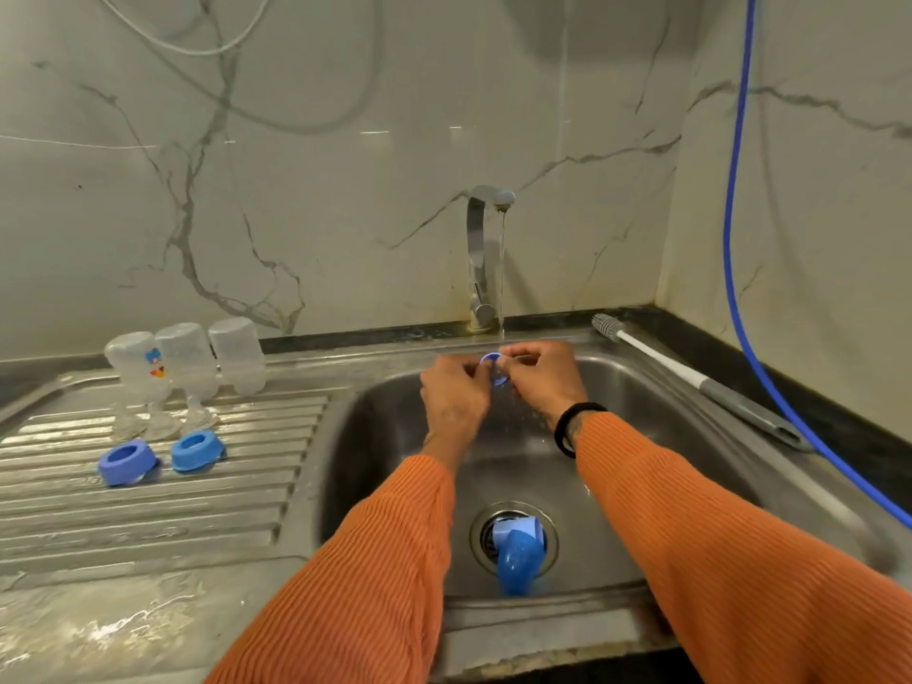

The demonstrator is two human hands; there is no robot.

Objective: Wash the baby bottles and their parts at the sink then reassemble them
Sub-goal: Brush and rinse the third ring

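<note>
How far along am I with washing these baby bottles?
Done, it seems: three bottles upside down on the drainboard, two blue rings beside them. In hand: both hands rinsing a third blue ring under the tap. Left: the blue cap at the drain, then reassembly.
</note>
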